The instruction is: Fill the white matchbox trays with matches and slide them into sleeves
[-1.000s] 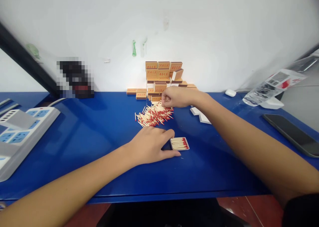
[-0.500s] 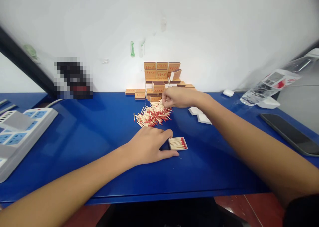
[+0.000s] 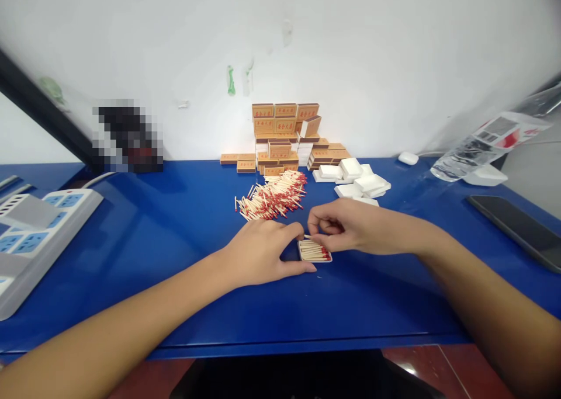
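A small white matchbox tray [image 3: 315, 261] lies on the blue table, with a row of red-tipped matches [image 3: 312, 250] in it. My left hand [image 3: 260, 253] rests at the tray's left end, its thumb and forefinger bracketing and steadying it. Over the tray's upper right side, my right hand [image 3: 337, 226] is closed in a pinch on a match [image 3: 308, 236], whose pale end pokes out to the left of the fingertips. Just beyond my left hand spreads a heap of loose matches [image 3: 274, 195].
Matchboxes [image 3: 284, 125] are stacked against the wall. White empty-looking trays [image 3: 370, 183] lie piled at their right. A phone [image 3: 517, 229], a tilted water bottle [image 3: 486, 145] and a white earbud case [image 3: 408, 158] are on the right. On the left sits a power strip [image 3: 83, 212].
My right hand has come from the match heap towards me, to the tray, bringing a match. The pile of white trays is now uncovered. My left hand has stayed at the tray.
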### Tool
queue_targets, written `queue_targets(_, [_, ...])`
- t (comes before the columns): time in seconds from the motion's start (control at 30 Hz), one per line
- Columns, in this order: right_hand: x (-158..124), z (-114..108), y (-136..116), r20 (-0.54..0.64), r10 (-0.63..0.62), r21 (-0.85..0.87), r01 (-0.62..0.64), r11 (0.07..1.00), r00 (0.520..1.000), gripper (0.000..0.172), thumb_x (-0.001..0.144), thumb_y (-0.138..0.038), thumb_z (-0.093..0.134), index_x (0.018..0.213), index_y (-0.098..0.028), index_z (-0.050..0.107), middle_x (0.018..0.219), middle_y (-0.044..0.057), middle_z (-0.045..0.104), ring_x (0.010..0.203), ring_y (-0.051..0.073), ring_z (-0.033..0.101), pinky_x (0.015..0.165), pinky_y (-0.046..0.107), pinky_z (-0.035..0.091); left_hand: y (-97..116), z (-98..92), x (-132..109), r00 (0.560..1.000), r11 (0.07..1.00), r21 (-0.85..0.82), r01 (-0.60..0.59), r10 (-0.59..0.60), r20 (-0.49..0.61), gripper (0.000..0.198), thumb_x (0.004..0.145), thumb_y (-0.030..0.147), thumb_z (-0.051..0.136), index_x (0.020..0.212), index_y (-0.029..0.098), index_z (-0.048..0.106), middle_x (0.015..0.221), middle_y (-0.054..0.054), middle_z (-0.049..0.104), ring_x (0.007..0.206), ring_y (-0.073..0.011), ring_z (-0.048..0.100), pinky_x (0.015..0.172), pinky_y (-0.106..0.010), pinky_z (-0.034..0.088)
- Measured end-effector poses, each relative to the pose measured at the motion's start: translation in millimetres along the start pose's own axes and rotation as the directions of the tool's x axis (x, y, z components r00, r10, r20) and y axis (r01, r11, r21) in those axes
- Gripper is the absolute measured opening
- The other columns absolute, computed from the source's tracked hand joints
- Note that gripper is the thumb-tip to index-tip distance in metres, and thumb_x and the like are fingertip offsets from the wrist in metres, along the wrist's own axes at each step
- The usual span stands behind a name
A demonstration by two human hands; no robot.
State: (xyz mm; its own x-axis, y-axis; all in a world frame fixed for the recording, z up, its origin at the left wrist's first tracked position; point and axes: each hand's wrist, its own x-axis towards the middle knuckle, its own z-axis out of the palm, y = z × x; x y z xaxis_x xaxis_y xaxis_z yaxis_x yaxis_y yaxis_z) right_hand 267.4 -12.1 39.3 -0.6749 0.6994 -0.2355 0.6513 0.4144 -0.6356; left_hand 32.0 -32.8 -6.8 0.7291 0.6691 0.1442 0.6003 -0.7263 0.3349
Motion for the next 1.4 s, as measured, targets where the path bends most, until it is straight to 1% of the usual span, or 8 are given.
queue_targets(0.13, [-1.9,8.4,-1.9,-0.030,-0.043,-0.136,0.039,0.990,0.999,0.019,0.089,-0.035,0.067,0.078,-0.022,0.060,0.066,-0.006,0.048,0.057,0.010,0.038,0.054,0.027,0.026,2.5,-1.3,2.4,1.000,0.999,-0.023,0.031,-0.031,0.003,0.045,0.089,0.065,0.067,0.099,0.021,0.062,0.066,0.004,0.060,0.055,-0.0134,0.053,0.052,-0.028,0.025])
queue_targets(0.23, [-5.2,8.8,-3.3,-0.069,-0.057,-0.218,0.041,0.975,0.996,0.017,0.091,-0.035,0.065,0.080,-0.022,0.062,0.072,-0.003,0.057,0.060,0.011,0.042,0.057,0.027,0.028,3.0,-1.4,3.6,0.999,0.999,-0.022,0.048,-0.047,0.018,0.045,0.089,0.064,0.067,0.101,0.021,0.063,0.065,0.004,0.059,0.055,-0.0131,0.053,0.052,-0.027,0.025])
queue_targets(0.33, [-9.9,8.9,-4.4,-0.080,-0.063,-0.251,0.041,0.967,0.995,0.014,0.092,-0.032,0.064,0.082,-0.022,0.064,0.075,-0.002,0.060,0.061,0.012,0.045,0.059,0.027,0.029,2.8,-1.4,3.5,0.999,0.998,-0.024,0.050,-0.049,0.022,0.044,0.090,0.064,0.067,0.101,0.022,0.064,0.064,0.005,0.057,0.053,-0.0127,0.052,0.052,-0.027,0.024])
queue_targets(0.53, [-11.9,12.2,-11.2,-0.116,-0.051,-0.272,0.018,0.962,0.992,0.019,0.093,-0.036,0.065,0.081,-0.022,0.062,0.076,-0.001,0.062,0.065,0.013,0.048,0.060,0.028,0.030,2.1,-1.7,3.2,0.998,0.998,-0.017,0.056,-0.056,0.027,0.043,0.090,0.063,0.067,0.102,0.022,0.064,0.065,0.004,0.059,0.054,-0.0136,0.052,0.052,-0.027,0.022])
queue_targets(0.7, [-11.6,9.6,-11.4,-0.121,-0.073,-0.274,0.037,0.961,0.990,0.021,0.096,-0.035,0.060,0.081,-0.022,0.064,0.074,-0.001,0.062,0.064,0.013,0.049,0.059,0.028,0.029,2.8,-2.8,3.8,0.998,0.999,-0.016,0.051,-0.051,0.031,0.041,0.091,0.062,0.067,0.101,0.022,0.063,0.065,0.004,0.060,0.055,-0.0138,0.054,0.053,-0.027,0.024])
queue_targets(0.87, [-16.9,2.2,-8.8,-0.089,-0.052,-0.274,0.025,0.961,0.995,0.014,0.093,-0.030,0.061,0.082,-0.023,0.068,0.073,-0.001,0.062,0.064,0.013,0.051,0.060,0.028,0.030,4.1,-3.4,3.3,0.998,0.999,-0.004,0.048,-0.048,0.037,0.043,0.091,0.065,0.065,0.101,0.023,0.062,0.067,0.004,0.061,0.057,-0.0143,0.056,0.053,-0.027,0.025])
queue_targets(0.97, [-18.1,1.3,-8.8,-0.072,-0.047,-0.259,0.027,0.965,0.996,0.016,0.092,-0.029,0.061,0.079,-0.022,0.066,0.072,-0.002,0.061,0.064,0.013,0.051,0.060,0.028,0.031,4.3,-3.9,3.4,0.998,0.999,-0.001,0.054,-0.054,0.043,0.043,0.091,0.064,0.065,0.102,0.023,0.062,0.068,0.004,0.061,0.056,-0.0139,0.056,0.052,-0.028,0.025])
queue_targets(1.4, [-15.5,1.2,-6.8,-0.083,-0.049,-0.244,0.028,0.969,0.995,0.010,0.092,-0.026,0.060,0.083,-0.023,0.065,0.074,-0.002,0.060,0.061,0.012,0.046,0.060,0.029,0.028,4.2,-3.2,2.6,0.998,0.999,0.006,0.048,-0.048,0.051,0.044,0.092,0.066,0.063,0.101,0.023,0.062,0.068,0.004,0.061,0.058,-0.0144,0.056,0.054,-0.028,0.028])
